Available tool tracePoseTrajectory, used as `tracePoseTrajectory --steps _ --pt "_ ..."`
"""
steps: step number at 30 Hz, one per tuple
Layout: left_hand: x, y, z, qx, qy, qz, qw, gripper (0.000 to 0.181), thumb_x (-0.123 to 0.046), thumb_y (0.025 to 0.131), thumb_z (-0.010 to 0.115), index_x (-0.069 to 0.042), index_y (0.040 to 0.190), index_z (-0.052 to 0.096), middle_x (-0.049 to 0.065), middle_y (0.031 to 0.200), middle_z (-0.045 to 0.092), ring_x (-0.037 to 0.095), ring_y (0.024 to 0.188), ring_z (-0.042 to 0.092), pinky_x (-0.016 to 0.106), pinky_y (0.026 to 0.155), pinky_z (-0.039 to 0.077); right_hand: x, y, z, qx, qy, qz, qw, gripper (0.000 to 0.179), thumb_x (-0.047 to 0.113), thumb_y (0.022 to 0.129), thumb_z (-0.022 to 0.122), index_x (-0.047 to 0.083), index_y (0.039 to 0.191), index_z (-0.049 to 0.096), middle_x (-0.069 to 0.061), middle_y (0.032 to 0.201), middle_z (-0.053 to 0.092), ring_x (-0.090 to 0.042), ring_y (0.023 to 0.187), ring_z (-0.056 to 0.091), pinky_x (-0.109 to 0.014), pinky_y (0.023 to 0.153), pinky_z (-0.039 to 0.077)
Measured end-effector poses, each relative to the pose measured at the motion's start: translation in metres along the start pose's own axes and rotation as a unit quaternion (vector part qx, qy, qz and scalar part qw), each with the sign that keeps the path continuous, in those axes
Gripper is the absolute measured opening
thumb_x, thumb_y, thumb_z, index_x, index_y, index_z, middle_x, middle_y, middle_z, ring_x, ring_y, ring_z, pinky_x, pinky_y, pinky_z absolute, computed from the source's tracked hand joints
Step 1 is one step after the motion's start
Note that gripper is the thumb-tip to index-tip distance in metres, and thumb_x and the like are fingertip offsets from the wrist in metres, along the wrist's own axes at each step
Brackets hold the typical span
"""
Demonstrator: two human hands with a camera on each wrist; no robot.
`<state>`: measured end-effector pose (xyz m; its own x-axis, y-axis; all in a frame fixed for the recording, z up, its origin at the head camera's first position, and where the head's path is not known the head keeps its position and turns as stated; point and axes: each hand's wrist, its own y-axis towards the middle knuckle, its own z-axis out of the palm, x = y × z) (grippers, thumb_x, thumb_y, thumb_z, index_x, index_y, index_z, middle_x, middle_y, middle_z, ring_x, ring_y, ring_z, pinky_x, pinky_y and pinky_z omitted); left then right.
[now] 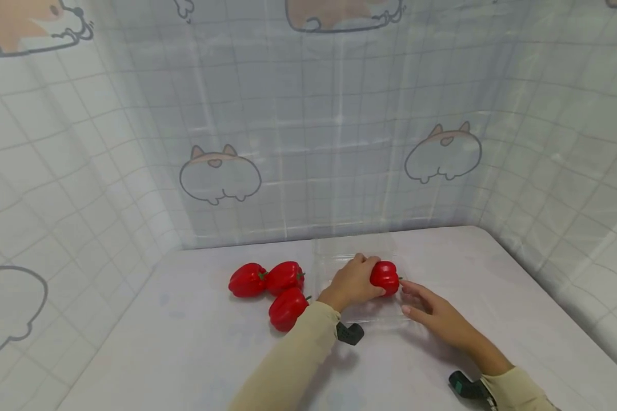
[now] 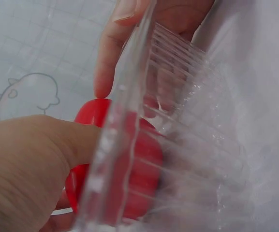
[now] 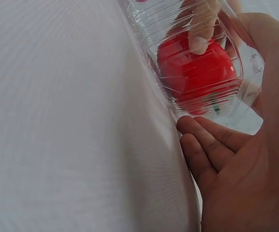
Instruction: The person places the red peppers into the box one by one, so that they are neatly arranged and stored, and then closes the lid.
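Observation:
A red bell pepper with a green stem lies inside a clear plastic container. My left hand holds this pepper from the left, thumb in front and fingers over its back. Through the ribbed wall in the right wrist view, the left fingers press on the pepper's side. My right hand is at the container's right end, its fingers extended beside the clear wall. In the left wrist view, one right fingertip comes right at the pepper's top.
Three more red bell peppers, one at the far left, one beside it and one in front, lie on the white table left of the container. A tiled-pattern curtain with cartoon dogs stands behind.

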<state>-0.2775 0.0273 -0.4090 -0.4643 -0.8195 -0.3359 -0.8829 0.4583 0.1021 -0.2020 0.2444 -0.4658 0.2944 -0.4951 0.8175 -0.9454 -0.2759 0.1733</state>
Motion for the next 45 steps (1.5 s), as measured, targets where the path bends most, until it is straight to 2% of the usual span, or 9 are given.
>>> tracePoseTrajectory --steps 6,10,14,24,29,34,39,41,45 --pt "-0.001 -0.003 0.001 0.001 0.012 -0.012 0.9999 0.075 -0.042 0.080 0.083 -0.024 0.145 0.050 0.000 0.124 0.056 0.016 0.109 0.057 0.038 0.087 0.056 -0.002 0.001 0.001 -0.002 -0.006 0.009 0.9999 0.062 0.035 0.097 0.066 0.017 0.152 0.042 -0.016 0.148 0.050 -0.036 0.134 0.049 -0.055 0.105 0.043" --pt "0.000 -0.008 -0.002 -0.008 -0.005 -0.023 0.9997 0.080 -0.043 0.078 0.084 -0.026 0.147 0.048 0.001 0.129 0.055 0.018 0.112 0.056 0.039 0.088 0.056 -0.003 0.001 0.001 -0.004 -0.016 -0.002 0.9999 0.062 0.034 0.098 0.064 0.015 0.152 0.041 -0.017 0.147 0.050 -0.038 0.135 0.048 -0.057 0.105 0.042" --pt "0.002 -0.016 -0.010 -0.021 -0.027 -0.027 0.9990 0.081 -0.042 0.078 0.085 -0.026 0.148 0.048 0.002 0.134 0.054 0.019 0.116 0.055 0.040 0.088 0.057 -0.002 0.002 0.000 -0.003 -0.021 0.003 0.9998 0.063 0.036 0.098 0.064 0.017 0.153 0.041 -0.016 0.148 0.050 -0.037 0.135 0.048 -0.056 0.105 0.041" --pt "0.015 -0.053 -0.032 -0.042 -0.028 0.017 0.9986 0.062 -0.041 0.086 0.077 -0.023 0.141 0.058 0.000 0.132 0.060 0.018 0.115 0.059 0.042 0.090 0.056 0.002 0.007 -0.003 -0.003 -0.032 0.007 0.9995 0.065 0.038 0.097 0.065 0.017 0.153 0.040 -0.016 0.148 0.049 -0.038 0.136 0.047 -0.057 0.104 0.043" --pt "0.021 -0.078 -0.033 -0.064 -0.026 0.041 0.9967 0.052 -0.040 0.091 0.072 -0.020 0.138 0.062 -0.001 0.127 0.065 0.015 0.109 0.062 0.037 0.088 0.056 0.000 0.003 0.000 -0.004 -0.032 0.020 0.9993 0.065 0.040 0.097 0.065 0.017 0.153 0.040 -0.015 0.149 0.049 -0.037 0.137 0.045 -0.056 0.106 0.041" --pt "0.028 -0.100 -0.032 -0.097 -0.024 0.051 0.9937 0.045 -0.040 0.093 0.070 -0.022 0.133 0.065 -0.006 0.123 0.066 0.012 0.106 0.064 0.032 0.085 0.057 -0.001 -0.002 0.003 0.001 -0.032 0.034 0.9989 0.066 0.040 0.097 0.065 0.017 0.153 0.039 -0.015 0.148 0.049 -0.039 0.137 0.044 -0.058 0.105 0.041" --pt "0.039 -0.110 -0.037 -0.141 -0.021 0.062 0.9879 0.038 -0.038 0.094 0.068 -0.022 0.129 0.068 -0.008 0.120 0.067 0.011 0.105 0.065 0.027 0.083 0.056 0.000 -0.004 0.003 0.004 -0.036 0.041 0.9985 0.066 0.042 0.098 0.063 0.019 0.154 0.038 -0.014 0.149 0.049 -0.038 0.137 0.045 -0.059 0.104 0.042" --pt "0.045 -0.112 -0.042 -0.151 -0.028 0.065 0.9859 0.037 -0.037 0.095 0.068 -0.021 0.128 0.068 -0.008 0.117 0.068 0.010 0.104 0.066 0.027 0.083 0.056 0.001 -0.002 0.002 0.003 -0.037 0.036 0.9987 0.066 0.042 0.098 0.062 0.019 0.154 0.038 -0.015 0.148 0.050 -0.038 0.136 0.045 -0.059 0.104 0.042" --pt "0.062 -0.118 -0.056 -0.168 -0.048 0.053 0.9832 0.037 -0.034 0.093 0.071 -0.020 0.127 0.068 -0.007 0.115 0.069 0.011 0.103 0.065 0.030 0.083 0.057 0.005 0.003 0.001 0.002 -0.033 0.020 0.9993 0.065 0.039 0.099 0.062 0.019 0.155 0.037 -0.015 0.149 0.049 -0.038 0.137 0.045 -0.059 0.104 0.042"
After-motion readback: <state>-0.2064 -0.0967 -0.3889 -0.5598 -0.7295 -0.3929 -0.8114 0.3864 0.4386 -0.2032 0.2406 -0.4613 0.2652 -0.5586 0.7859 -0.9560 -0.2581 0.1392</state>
